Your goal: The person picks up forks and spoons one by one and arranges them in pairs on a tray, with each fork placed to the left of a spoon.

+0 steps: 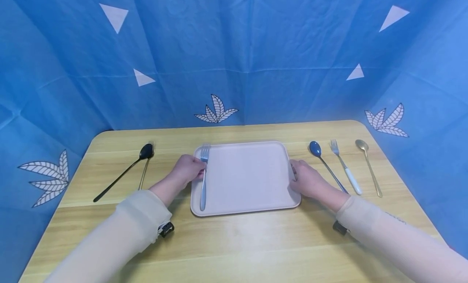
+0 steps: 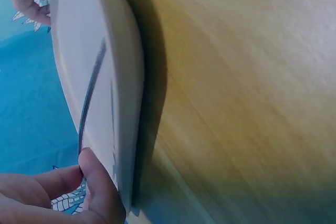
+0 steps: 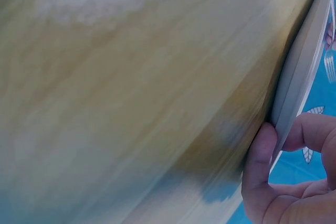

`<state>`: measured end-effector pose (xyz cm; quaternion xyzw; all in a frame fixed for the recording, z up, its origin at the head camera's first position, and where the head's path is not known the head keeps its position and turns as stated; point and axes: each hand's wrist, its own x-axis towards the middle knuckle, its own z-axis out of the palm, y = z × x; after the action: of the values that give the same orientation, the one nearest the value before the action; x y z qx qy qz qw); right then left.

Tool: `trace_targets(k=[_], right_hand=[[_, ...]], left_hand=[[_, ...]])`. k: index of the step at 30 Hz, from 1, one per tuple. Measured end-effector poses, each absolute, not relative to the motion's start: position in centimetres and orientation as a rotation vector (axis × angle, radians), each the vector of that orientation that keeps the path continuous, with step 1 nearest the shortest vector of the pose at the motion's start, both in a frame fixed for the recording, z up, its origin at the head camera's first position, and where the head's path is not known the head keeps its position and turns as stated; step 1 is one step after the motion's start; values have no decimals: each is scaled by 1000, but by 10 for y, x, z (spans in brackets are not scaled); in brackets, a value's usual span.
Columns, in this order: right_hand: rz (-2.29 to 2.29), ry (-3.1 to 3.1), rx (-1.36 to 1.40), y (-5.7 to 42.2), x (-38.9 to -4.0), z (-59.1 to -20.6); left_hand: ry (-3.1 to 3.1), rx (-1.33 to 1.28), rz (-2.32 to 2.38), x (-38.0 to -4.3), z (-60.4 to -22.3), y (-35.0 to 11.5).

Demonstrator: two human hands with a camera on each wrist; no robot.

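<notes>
A pale pink tray lies at the middle of the wooden table. On the tray's left part rests a fork with a light blue handle, tines pointing away from me. My left hand grips the tray's left rim beside the fork. My right hand grips the right rim. In the left wrist view the thumb lies on the tray next to the fork. In the right wrist view my fingers curl round the tray's rim.
Left of the tray lie a black spoon and a gold fork. To its right are a blue spoon, a white-handled fork and a gold spoon. A blue cloth backdrop rings the table.
</notes>
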<state>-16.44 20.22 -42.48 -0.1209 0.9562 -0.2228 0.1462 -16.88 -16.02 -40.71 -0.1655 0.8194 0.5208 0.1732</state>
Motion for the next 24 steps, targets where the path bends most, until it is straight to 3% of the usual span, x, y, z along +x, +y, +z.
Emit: trace_targets(k=[24], right_hand=[[-662, 2741, -324, 203, -164, -426]], left_hand=[[2691, -323, 1013, -163, -409, -151]])
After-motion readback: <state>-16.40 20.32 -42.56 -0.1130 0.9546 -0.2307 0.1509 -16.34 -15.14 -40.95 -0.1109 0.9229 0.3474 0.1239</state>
